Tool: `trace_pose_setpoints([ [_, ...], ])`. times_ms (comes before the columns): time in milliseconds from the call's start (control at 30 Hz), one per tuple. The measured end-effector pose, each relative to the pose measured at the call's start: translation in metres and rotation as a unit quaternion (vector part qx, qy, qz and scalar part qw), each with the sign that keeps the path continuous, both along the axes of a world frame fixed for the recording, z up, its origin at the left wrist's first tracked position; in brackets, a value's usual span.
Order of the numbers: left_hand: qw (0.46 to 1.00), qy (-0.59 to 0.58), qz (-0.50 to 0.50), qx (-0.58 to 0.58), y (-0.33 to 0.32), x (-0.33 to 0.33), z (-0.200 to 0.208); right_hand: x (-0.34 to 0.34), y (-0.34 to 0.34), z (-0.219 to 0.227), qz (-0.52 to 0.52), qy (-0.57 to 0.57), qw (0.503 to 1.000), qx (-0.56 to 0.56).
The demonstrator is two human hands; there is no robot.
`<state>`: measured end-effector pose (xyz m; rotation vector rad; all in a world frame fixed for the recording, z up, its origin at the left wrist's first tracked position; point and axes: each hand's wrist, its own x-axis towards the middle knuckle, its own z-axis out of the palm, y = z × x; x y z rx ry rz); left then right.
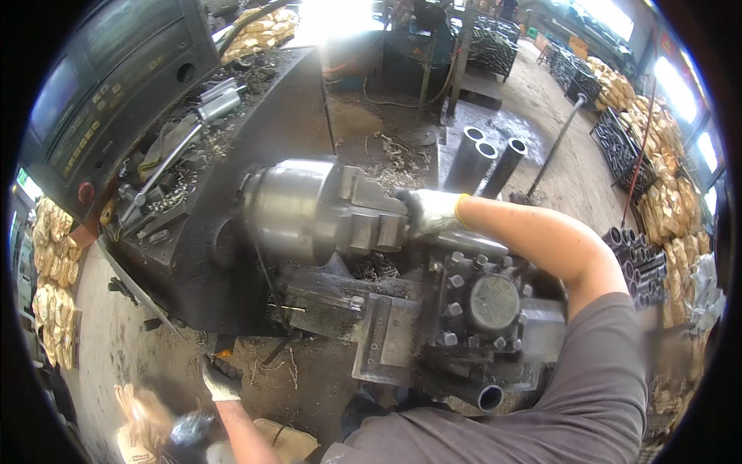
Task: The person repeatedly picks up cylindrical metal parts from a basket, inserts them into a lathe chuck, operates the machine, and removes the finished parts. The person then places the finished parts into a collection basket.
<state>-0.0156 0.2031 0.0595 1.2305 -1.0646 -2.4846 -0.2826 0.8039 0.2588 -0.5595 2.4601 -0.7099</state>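
1. Pipe [471,241] sits at frame centre, a grey steel tube running from the chuck [309,209] toward the right, just above the tool block [491,305]. Only a short stretch shows; the glove and forearm cover the rest.
2. Right hand [433,210], in a white glove with a dark fingertip area, is closed around the pipe right at the chuck's stepped clamps. Looks like seating or steadying the pipe in the chuck.
3. To do this well, my read: push the pipe square into the clamps, keep fingers off the clamp steps, and keep the bare forearm clear of the bolt heads on the tool block below.
4. Left hand [220,383], also gloved, is down at lower left of frame, near the machine base. Fingers look curled, but I cannot tell whether it grips anything; the area is dark and blurred.
5. Chuck is bright polished metal, centre-left, mounted on the dark lathe body [232,155].
6. A long steel handle [174,155] and metal shavings lie on the lathe top, upper left.
7. Control panel [100,100] fills the upper-left corner.
8. Three pipes [483,158] stand on end at upper centre, behind the chuck.
9. More pipe ends [638,255] are stacked at right edge; racks and sacks line the upper right.
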Motion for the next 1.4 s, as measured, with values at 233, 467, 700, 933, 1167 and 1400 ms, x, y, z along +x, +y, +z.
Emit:
trace_pose_setpoints([
  [233,0.969,-0.007,0.026,-0.245,-0.009,0.004,-0.041,0.013,0.028,0.017,-0.033,0.006,0.999,0.035],
  [467,0.671,-0.117,0.043,-0.731,0.030,0.004,0.084,0.070,0.121,-0.018,-0.036,0.167,0.942,0.290],
  [700,0.308,0.119,0.042,-0.943,0.063,-0.163,0.340,0.172,0.174,0.046,-0.374,0.352,0.858,-0.012],
  [933,0.380,-0.199,-0.183,-0.885,0.026,-0.279,0.399,0.251,0.151,0.083,-0.420,0.471,0.761,-0.149],
  [1167,0.521,0.309,-0.049,-0.794,0.148,-0.080,0.316,0.369,0.098,0.119,-0.354,0.379,0.666,-0.536],
  [1400,0.622,0.456,-0.455,-0.445,0.284,0.122,0.223,0.393,-0.022,0.060,0.058,0.224,0.854,-0.466],
])
